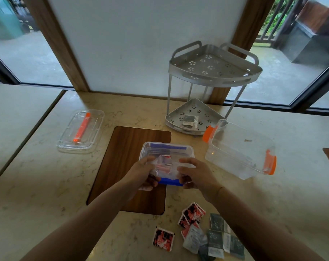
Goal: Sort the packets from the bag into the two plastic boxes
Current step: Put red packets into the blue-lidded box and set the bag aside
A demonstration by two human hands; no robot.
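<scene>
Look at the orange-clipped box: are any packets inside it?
No. The orange-clipped box shows only clear plastic inside, while loose packets lie on the counter.

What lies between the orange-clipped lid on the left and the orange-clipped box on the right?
In the head view, between the lid and the orange-clipped box lie the wooden inset and the blue-clipped box, gripped by both hands.

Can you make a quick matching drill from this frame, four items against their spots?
Items:
1. box with blue clips
2. box with orange clips
3. clear lid
4. loose packets

Places:
A. near edge of the counter, by the right forearm
B. left side of the counter, lying flat
C. on the wooden board, under both hands
D. right of the board, in front of the metal rack

Pairs: 1-C, 2-D, 3-B, 4-A
</scene>
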